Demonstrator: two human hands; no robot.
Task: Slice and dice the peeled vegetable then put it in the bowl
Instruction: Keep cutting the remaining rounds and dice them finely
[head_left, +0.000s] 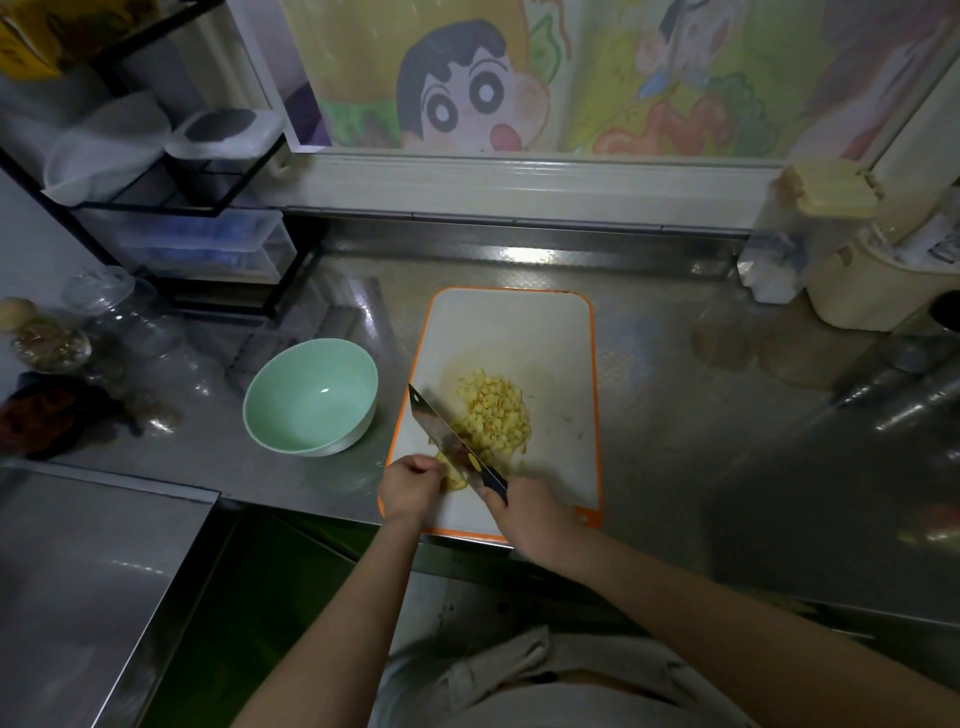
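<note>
The steel desk (675, 415) carries an orange-rimmed cutting board (550, 338), with a green bowl (291, 415) at its nine o'clock. The right hand (530, 514) grips the knife (436, 426). Diced vegetable (493, 410) heaps mid-board, and at six o'clock the left hand (410, 488) pins the uncut piece (454, 475) with curled fingers.

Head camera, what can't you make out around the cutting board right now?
All in the head view:
The undiced vegetable piece: mostly covered by the left hand and the knife; remaining amount unclear.
Knife handle: largely hidden inside the right hand.
The jars at the left edge: dark, blurred; contents unreadable.
</note>
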